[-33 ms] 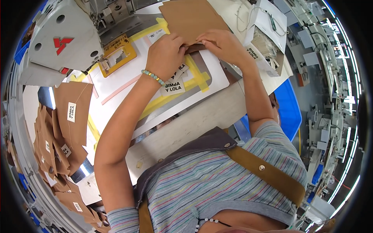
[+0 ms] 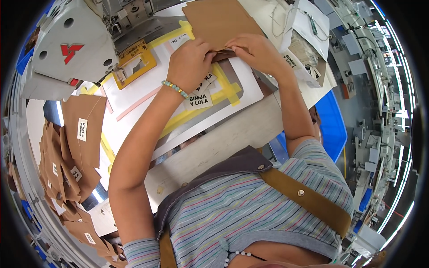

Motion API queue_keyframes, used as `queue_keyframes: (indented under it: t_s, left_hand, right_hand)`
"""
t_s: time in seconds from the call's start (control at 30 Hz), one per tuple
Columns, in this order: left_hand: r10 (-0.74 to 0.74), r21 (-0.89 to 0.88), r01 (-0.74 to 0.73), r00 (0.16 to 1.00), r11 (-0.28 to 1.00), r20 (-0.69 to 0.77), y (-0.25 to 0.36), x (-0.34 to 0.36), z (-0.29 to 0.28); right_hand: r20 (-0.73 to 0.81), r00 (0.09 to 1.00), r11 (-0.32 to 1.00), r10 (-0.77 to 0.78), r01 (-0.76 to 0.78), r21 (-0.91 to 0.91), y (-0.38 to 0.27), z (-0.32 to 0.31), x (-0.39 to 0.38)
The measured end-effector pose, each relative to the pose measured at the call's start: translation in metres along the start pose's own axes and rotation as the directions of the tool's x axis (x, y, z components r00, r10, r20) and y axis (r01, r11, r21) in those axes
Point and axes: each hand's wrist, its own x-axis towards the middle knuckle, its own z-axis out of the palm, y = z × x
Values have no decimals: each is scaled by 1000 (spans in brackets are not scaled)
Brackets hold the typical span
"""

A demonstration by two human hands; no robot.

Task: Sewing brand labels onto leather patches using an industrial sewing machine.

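Observation:
Brown fabric panels lie in a stack at the far side of the table. At their near edge, my left hand is closed, its thumb and fingers pinching the brown fabric. My right hand pinches that same edge a little farther right, fingertips together. Between the hands a short darker strip of the fabric's edge shows, partly hidden by the fingers. Beneath my left wrist, several small white labels with black print lie overlapped on a white template board edged with yellow tape.
A grey sewing machine head stands at the far left, with a yellow clamp frame beside it. Brown pieces with sewn labels hang at the left. On the right are a white box of labels and a blue bin.

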Motion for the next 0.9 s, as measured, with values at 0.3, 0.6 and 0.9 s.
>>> queue_keyframes:
  t_s: [0.3, 0.6, 0.9]
  left_hand:
    - [-74, -122, 72, 997, 990, -10, -5, -1, 4]
    - [-19, -49, 9, 978, 999, -207, -10, 5, 6]
    - [-106, -63, 91, 949, 994, -296, -28, -3, -12]
  right_hand:
    - [-10, 999, 999, -38, 37, -35, 4, 3, -1]
    - [-174, 982, 993, -70, 51, -111, -1, -4, -2]
    - [-253, 963, 905, 96, -190, -380, -9, -26, -3]
